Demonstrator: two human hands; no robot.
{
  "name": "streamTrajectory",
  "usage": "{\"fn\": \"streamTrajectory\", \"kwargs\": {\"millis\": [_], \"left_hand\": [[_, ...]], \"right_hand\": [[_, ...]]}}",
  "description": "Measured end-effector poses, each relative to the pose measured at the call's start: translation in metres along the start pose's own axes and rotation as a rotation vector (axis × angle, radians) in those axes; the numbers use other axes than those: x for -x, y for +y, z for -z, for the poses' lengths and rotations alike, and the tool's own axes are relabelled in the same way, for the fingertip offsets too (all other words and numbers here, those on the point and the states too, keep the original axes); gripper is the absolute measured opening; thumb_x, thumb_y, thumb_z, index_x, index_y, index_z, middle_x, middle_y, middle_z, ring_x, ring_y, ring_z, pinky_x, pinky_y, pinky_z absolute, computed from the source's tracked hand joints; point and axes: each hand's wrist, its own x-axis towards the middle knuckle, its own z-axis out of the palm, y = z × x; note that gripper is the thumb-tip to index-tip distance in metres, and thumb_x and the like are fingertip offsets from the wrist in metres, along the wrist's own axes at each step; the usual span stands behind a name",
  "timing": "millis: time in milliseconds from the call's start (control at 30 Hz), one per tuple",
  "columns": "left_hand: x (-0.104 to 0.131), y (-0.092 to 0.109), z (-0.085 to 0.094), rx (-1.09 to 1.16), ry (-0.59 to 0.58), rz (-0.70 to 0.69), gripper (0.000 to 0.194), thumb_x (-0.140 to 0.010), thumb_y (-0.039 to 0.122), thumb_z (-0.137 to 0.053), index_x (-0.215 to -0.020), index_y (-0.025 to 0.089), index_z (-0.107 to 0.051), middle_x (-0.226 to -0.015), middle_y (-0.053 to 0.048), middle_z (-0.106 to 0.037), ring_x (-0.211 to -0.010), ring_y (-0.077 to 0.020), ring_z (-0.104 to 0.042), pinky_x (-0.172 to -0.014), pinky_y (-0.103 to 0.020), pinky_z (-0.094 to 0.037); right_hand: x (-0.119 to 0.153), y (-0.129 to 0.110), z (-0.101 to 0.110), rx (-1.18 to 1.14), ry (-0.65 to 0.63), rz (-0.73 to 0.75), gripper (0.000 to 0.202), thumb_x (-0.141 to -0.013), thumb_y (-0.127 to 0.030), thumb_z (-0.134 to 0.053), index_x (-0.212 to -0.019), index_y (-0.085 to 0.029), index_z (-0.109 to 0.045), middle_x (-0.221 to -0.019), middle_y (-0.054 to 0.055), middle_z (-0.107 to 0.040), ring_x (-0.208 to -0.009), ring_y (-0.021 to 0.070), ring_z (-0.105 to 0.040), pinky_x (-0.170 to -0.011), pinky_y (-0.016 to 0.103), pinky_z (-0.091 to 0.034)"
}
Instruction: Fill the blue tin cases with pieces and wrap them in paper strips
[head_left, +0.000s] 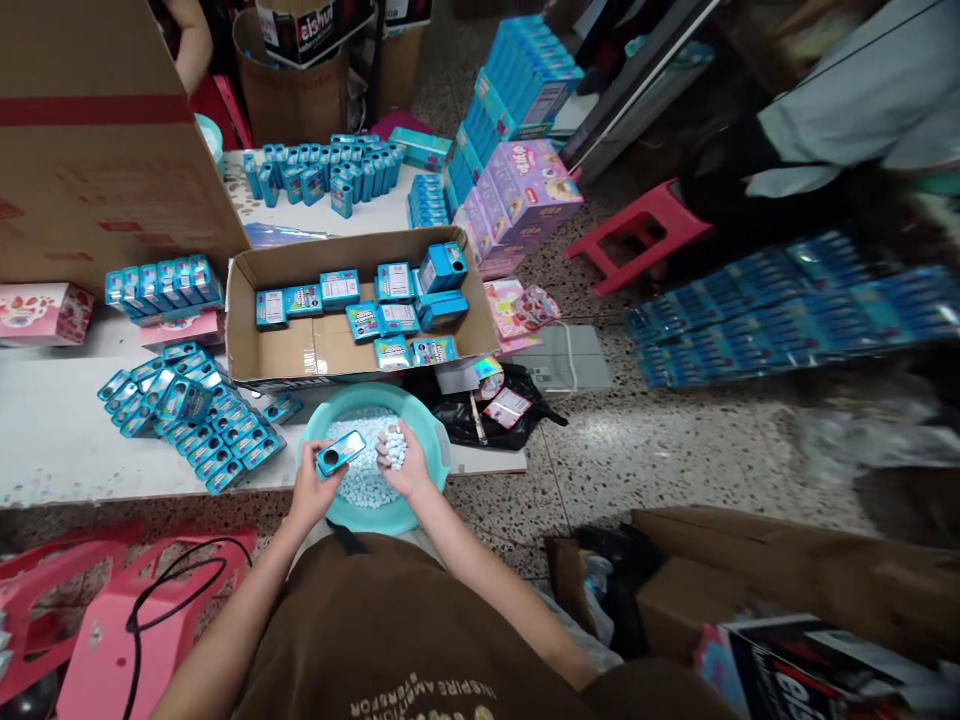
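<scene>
A teal basin (439,455) of small pale pieces sits in front of my body. My left hand (313,488) holds a small blue box (341,453) over the basin's left side; a dark round hole shows in the box's upper face. Cupped around several pale pieces (394,447), my right hand (409,468) is above the right part of the basin. Behind the basin stands an open cardboard carton (285,357) with several blue boxes in it. Many blue boxes with round holes (225,432) stand grouped on the white table to the left.
Small blue boxes (364,175) stand on the white table (45,430) behind the carton. Purple boxes (525,190) are stacked behind right. A red stool (637,235) and blue packs (765,310) are farther right. Pink stools (120,640) stand at lower left. A person's arm (191,45) shows at top left.
</scene>
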Motion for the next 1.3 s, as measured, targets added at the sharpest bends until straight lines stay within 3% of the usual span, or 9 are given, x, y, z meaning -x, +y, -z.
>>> {"fn": "streamTrajectory", "kwargs": {"millis": [200, 400, 600, 967, 1300], "left_hand": [[-0.002, -0.005, -0.026, -0.182, -0.134, -0.158, 0.046, -0.074, 0.012, -0.055, -0.118, 0.022, -0.053, -0.121, -0.009, -0.059, -0.115, -0.0225, -0.053, -0.099, -0.040, -0.039], [0.001, -0.002, -0.054, -0.185, -0.229, -0.237, 0.057, -0.065, 0.005, -0.050, -0.119, 0.021, -0.054, -0.121, -0.008, -0.060, -0.114, -0.0223, -0.053, -0.100, -0.041, -0.040], [0.001, 0.006, -0.054, -0.186, -0.228, -0.227, 0.056, -0.063, 0.005, -0.050, -0.115, 0.023, -0.058, -0.117, -0.006, -0.062, -0.112, -0.0229, -0.055, -0.098, -0.041, -0.041], [0.001, 0.019, -0.053, -0.113, -0.210, -0.147, 0.053, -0.065, 0.009, -0.055, -0.115, 0.025, -0.059, -0.116, -0.004, -0.064, -0.110, -0.0232, -0.056, -0.097, -0.039, -0.041], [-0.004, 0.021, -0.057, 0.036, -0.163, -0.063, 0.049, -0.062, 0.013, -0.063, -0.110, 0.025, -0.063, -0.115, -0.004, -0.065, -0.110, -0.0251, -0.056, -0.098, -0.040, -0.039]], "right_hand": [[0.023, -0.021, -0.035, -0.127, 0.058, 0.211, 0.026, -0.079, -0.040, -0.057, -0.068, -0.022, -0.042, -0.056, -0.007, -0.046, -0.041, 0.0060, -0.040, -0.033, 0.016, -0.027], [0.039, -0.015, -0.051, -0.040, 0.017, 0.356, 0.042, -0.078, -0.050, -0.057, -0.059, -0.021, -0.034, -0.051, -0.007, -0.038, -0.042, 0.0066, -0.039, -0.038, 0.019, -0.033], [0.044, -0.011, -0.053, 0.054, 0.024, 0.441, 0.045, -0.079, -0.054, -0.053, -0.054, -0.021, -0.035, -0.048, -0.006, -0.034, -0.045, 0.0092, -0.039, -0.045, 0.024, -0.037], [0.041, -0.012, -0.050, 0.100, 0.079, 0.420, 0.033, -0.075, -0.047, -0.059, -0.060, -0.020, -0.048, -0.048, -0.006, -0.043, -0.044, 0.0081, -0.043, -0.050, 0.023, -0.040], [0.038, -0.011, -0.052, 0.146, 0.083, 0.495, 0.031, -0.073, -0.046, -0.060, -0.059, -0.019, -0.053, -0.047, -0.004, -0.049, -0.048, 0.0097, -0.049, -0.057, 0.025, -0.044]]}}
